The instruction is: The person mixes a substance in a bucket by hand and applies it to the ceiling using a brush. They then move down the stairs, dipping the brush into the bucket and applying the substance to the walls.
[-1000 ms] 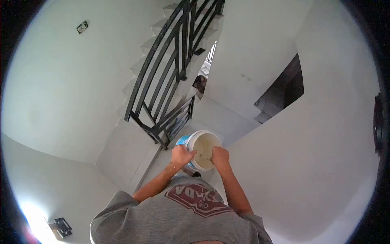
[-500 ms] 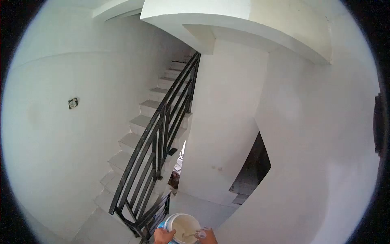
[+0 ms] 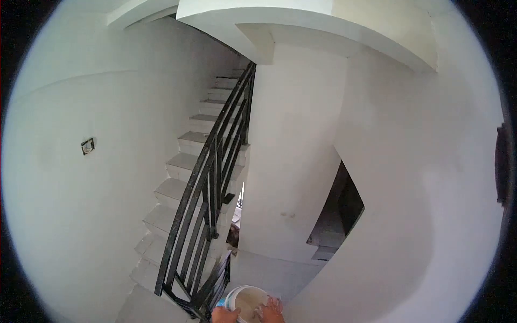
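A white bucket with a patch of blue on its side is at the bottom middle of the head view. A pale cream substance shows inside it. My left hand is closed on the near left rim, with the thumb over the edge. At the right rim my right hand is bent, its fingers reaching over the cream substance. A whitish bit shows by those fingers, too small to name. The lower parts of both hands and of the bucket are cut off by the frame.
A black metal railing runs down beside grey-topped stairs on the left. An uncovered electrical box is set in the left wall. Right of centre is a dark opening beside a pale wall.
The view has shifted slightly, and the bucket and both hands sit a little lower and to the right. My right hand's fingers now reach further over the bucket's opening.
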A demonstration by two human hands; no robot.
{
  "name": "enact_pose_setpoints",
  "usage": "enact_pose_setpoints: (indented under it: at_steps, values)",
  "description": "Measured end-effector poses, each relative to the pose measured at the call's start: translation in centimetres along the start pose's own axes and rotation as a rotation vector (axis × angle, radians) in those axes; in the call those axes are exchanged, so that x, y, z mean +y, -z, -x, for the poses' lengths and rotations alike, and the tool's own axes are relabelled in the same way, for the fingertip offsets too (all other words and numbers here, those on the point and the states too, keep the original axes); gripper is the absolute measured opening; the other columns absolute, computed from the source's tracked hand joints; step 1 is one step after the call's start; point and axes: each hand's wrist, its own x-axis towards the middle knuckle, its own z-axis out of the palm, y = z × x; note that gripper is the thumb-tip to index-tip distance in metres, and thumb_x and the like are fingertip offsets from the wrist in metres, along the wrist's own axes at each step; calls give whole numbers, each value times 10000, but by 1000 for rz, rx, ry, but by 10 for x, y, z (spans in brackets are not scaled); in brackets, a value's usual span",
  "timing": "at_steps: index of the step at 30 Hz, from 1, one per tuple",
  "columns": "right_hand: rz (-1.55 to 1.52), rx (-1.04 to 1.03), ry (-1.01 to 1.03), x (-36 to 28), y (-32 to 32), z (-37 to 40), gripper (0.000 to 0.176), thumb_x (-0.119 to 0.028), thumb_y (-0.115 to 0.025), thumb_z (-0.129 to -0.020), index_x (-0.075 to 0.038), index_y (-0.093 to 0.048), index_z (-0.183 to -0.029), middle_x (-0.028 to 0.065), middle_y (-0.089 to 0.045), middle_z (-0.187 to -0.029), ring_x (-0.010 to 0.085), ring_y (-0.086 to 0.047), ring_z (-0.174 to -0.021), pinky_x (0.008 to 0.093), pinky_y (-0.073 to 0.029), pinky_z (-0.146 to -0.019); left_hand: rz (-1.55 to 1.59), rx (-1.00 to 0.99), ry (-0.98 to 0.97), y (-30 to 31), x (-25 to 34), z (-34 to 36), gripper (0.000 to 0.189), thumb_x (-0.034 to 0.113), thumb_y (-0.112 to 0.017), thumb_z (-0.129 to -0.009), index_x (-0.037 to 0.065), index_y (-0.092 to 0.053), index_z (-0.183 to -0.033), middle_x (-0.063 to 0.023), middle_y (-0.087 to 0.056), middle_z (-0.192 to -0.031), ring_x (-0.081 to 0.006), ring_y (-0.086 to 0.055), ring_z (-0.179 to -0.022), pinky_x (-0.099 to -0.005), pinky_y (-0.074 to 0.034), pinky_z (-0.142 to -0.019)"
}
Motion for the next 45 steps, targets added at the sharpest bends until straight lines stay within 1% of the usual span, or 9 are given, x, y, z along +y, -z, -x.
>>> enact_pose_setpoints:
  at_steps: [5, 11, 13, 18, 26, 29, 33, 38, 45]
  values:
    - [-223, 407, 539, 31, -103, -82, 556, -528, -620, -846, -49, -670, -1124, 216, -641, -1163, 415, -559, -1146, 517, -402, -1023, 252, -46, 270, 130, 128, 64, 558, 486, -634, -884, -33, -638, -1090, -181, -674, -983, -303, -633, -872, -435, -476, -721]
    - [-269, -71, 301, 5, -58, -63, 476, -451, -565, -907, -70, -627, -1186, 200, -628, -1167, 401, -568, -1134, 521, -430, -990, 191, -20, 193, 79, 95, 31, 537, 476, -657, -869, -50, -652, -977, -164, -661, -863, -283, -596, -773, -441, -466, -688]
    - [-326, -107, 267, 13, -60, -66, 446, -405, -525, -950, -108, -600, -1273, 175, -586, -1291, 376, -518, -1224, 507, -390, -1049, -447, 390, -441, 23, 43, 11, 526, 475, -714, -824, -48, -657, -824, -130, -614, -706, -260, -536, -649, -463, -448, -646]
    - [-175, 45, 392, 50, -82, -93, 480, -452, -573, -898, -7, -653, -1059, 245, -675, -982, 434, -650, -916, 519, -514, -832, 168, -84, 383, 69, 101, 18, 544, 518, -705, -808, -13, -657, -914, -157, -660, -870, -313, -603, -849, -487, -457, -761]
    - [-272, -94, 562, 62, -100, -113, 440, -380, -621, -889, -10, -633, -1125, 250, -671, -961, 429, -646, -926, 497, -504, -852, 88, 244, 95, -21, 69, -5, 634, 622, -642, -814, -12, -667, -802, -157, -667, -835, -318, -617, -826, -463, -464, -707]
    - [-344, 59, 784, 91, -177, -165, 321, -305, -604, -905, -34, -670, -1065, 248, -674, -986, 434, -642, -907, 505, -502, -825, -23, 6, 177, 8, 102, 4, 620, 581, -657, -826, -39, -646, -797, -133, -642, -711, -339, -585, -643, -469, -464, -627]
    - [-320, -149, 544, 82, -93, -131, 418, -373, -617, -905, 4, -641, -1084, 265, -665, -1011, 429, -639, -955, 500, -500, -869, 279, 242, 206, 34, 121, 14, 574, 517, -696, -822, -49, -624, -760, -102, -594, -618, -330, -529, -535, -467, -461, -577]
    - [-492, 163, 545, 99, -29, -78, 448, -417, -575, -936, -19, -641, -1132, 227, -679, -1020, 413, -647, -955, 485, -509, -865, 421, 248, 181, 46, 129, 15, 580, 495, -749, -775, -74, -638, -790, -214, -662, -731, -379, -628, -663, -468, -488, -638]
    - [-523, 79, 440, 142, -41, -70, 409, -398, -557, -959, -62, -643, -1175, 197, -672, -1100, 394, -647, -995, 468, -509, -880, 87, 329, 202, 58, 143, 0, 555, 478, -744, -791, -69, -680, -857, -230, -698, -828, -365, -676, -745, -455, -507, -668]
